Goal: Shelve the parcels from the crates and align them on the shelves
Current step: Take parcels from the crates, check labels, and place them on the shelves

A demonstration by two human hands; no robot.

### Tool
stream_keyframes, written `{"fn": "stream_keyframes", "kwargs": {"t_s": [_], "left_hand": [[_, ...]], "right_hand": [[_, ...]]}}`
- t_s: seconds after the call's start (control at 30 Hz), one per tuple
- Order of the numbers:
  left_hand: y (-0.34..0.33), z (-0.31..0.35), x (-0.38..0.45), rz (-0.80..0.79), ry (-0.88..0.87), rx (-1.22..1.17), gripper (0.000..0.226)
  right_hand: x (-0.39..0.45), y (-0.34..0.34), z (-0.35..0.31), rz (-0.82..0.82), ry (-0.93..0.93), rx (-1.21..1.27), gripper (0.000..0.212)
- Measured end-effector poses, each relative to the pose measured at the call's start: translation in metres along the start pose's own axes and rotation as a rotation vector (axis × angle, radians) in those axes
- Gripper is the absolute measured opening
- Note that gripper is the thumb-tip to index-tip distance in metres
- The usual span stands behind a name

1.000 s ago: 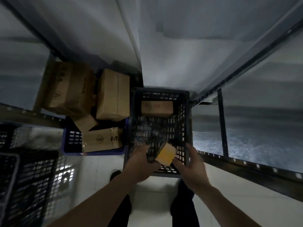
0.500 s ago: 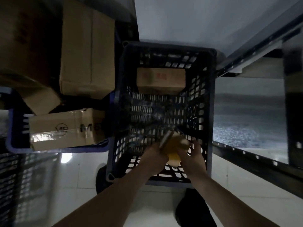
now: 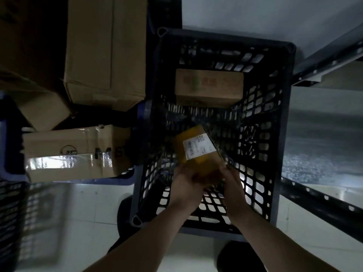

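Note:
A black lattice crate (image 3: 282,122) stands on the floor in front of me. Inside it, my left hand (image 3: 185,185) and my right hand (image 3: 232,183) both grip the near end of a small yellow-taped parcel (image 3: 196,152) with a white label facing up. The parcel is tilted, its far end raised toward the crate's middle. A brown cardboard parcel (image 3: 209,86) with red and green print lies against the crate's far wall.
A blue crate (image 3: 9,154) to the left holds a taped box marked "M" (image 3: 78,154). Larger cardboard boxes (image 3: 106,52) sit behind it. A metal shelf frame (image 3: 322,201) runs along the right. Another dark crate (image 3: 11,222) is at the lower left.
The view has tipped down and closer over the black crate. The yellow parcel has turned so its label faces up, with both hands gripping its near end.

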State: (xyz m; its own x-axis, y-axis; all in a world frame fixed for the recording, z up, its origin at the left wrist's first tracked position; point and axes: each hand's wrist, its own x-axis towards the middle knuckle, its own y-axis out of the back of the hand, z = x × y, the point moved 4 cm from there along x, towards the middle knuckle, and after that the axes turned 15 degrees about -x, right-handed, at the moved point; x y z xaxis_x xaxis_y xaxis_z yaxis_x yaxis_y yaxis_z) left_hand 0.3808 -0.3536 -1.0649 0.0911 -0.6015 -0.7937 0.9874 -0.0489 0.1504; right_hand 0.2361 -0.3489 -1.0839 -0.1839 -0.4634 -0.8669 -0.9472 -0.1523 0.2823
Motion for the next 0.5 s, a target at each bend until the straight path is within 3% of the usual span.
{"fn": "stream_keyframes", "kwargs": {"t_s": [0.1, 0.23, 0.37, 0.5], "left_hand": [[0.015, -0.006, 0.007, 0.013, 0.024, 0.014, 0.043], [0.025, -0.016, 0.015, 0.058, 0.2, -0.085, 0.041], [0.027, -0.021, 0.026, 0.098, 0.202, -0.104, 0.031], [0.03, -0.024, 0.038, 0.112, 0.254, -0.099, 0.029]], "right_hand": [[0.01, -0.007, 0.0, 0.025, -0.037, -0.133, 0.059], [0.02, -0.012, 0.001, 0.014, -0.012, -0.203, 0.044], [0.029, -0.014, 0.001, 0.013, -0.004, -0.22, 0.034], [0.04, -0.022, -0.005, -0.043, 0.026, -0.257, 0.038]]}}
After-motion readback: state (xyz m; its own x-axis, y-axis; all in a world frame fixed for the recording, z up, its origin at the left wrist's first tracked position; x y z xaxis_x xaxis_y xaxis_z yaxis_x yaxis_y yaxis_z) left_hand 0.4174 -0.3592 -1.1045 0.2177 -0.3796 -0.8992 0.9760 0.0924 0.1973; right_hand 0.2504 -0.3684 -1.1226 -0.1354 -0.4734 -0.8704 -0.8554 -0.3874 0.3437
